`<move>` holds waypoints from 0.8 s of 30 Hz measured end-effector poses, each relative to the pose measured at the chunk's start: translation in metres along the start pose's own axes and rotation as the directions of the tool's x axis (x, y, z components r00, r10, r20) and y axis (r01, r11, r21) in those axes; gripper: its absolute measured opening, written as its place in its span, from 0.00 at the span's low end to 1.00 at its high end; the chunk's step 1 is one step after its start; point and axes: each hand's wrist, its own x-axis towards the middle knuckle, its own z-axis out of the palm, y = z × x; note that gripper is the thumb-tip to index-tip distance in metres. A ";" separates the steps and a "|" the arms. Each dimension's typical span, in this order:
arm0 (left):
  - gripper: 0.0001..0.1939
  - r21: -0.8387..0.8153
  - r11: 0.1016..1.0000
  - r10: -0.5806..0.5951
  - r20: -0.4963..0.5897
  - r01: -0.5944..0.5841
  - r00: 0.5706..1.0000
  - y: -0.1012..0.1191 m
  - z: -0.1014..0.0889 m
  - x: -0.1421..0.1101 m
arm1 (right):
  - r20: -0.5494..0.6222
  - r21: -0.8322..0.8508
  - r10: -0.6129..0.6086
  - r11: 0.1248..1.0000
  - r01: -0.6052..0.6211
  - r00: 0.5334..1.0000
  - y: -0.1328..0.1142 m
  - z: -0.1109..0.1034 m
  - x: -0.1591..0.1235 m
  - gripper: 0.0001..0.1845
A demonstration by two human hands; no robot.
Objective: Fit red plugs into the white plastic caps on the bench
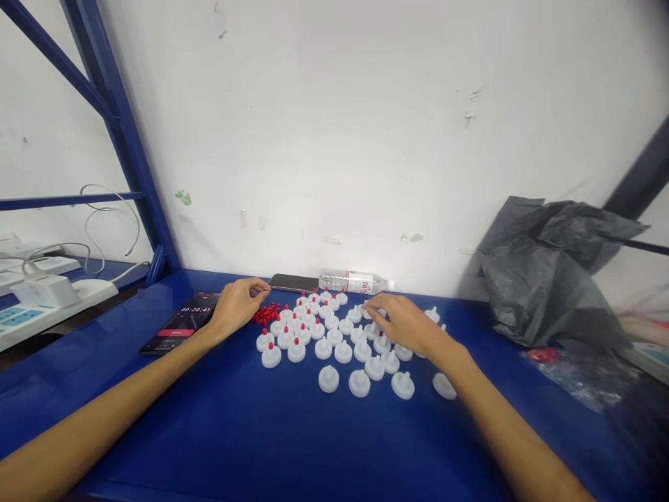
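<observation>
At the left of the group my left hand [237, 305] is closed, thumb and index fingertips together; whatever they pinch is too small to make out. Just right of it lies a pile of small red caps [267, 314]. Several white round lids with spouts [297, 351] stand upright nearby with red caps on their spouts. Over the right part of the group is my right hand [402, 322], its thumb and index around a white spouted lid [366, 313], partly hidden by the fingers. Several bare-spouted white lids [343, 351] stand around and below this hand.
A phone showing a timer [182, 322] lies left of my left hand. Against the wall are another dark phone [293, 282] and a plastic bottle on its side [355, 281]. A dark plastic bag [548, 268] and clear bag [585, 376] are right; a power strip [57, 310] is left.
</observation>
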 end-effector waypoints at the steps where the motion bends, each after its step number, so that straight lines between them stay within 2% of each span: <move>1: 0.03 0.001 1.000 -0.005 0.001 0.005 1.000 0.000 0.000 0.000 | 0.008 -0.001 0.004 1.000 -0.004 1.000 -0.001 0.000 0.000 0.21; 10: 0.07 0.032 0.999 -0.008 0.041 0.007 0.999 0.000 0.001 -0.001 | 0.063 0.008 0.027 1.000 -0.028 0.998 -0.007 -0.005 -0.003 0.24; 15: 0.06 0.027 1.000 0.010 0.057 -0.011 0.998 -0.004 0.002 0.000 | 0.057 0.033 -0.006 0.999 0.005 0.998 -0.008 -0.003 -0.002 0.23; 21: 0.05 -0.001 1.000 0.024 0.094 -0.024 0.995 -0.011 0.006 0.001 | -0.030 0.000 -0.064 0.998 0.064 0.998 -0.008 -0.003 -0.002 0.22; 24: 0.06 -0.013 1.000 0.028 0.105 -0.027 0.994 -0.012 0.008 0.001 | -0.087 -0.033 -0.117 0.993 0.115 0.989 -0.010 -0.001 0.007 0.23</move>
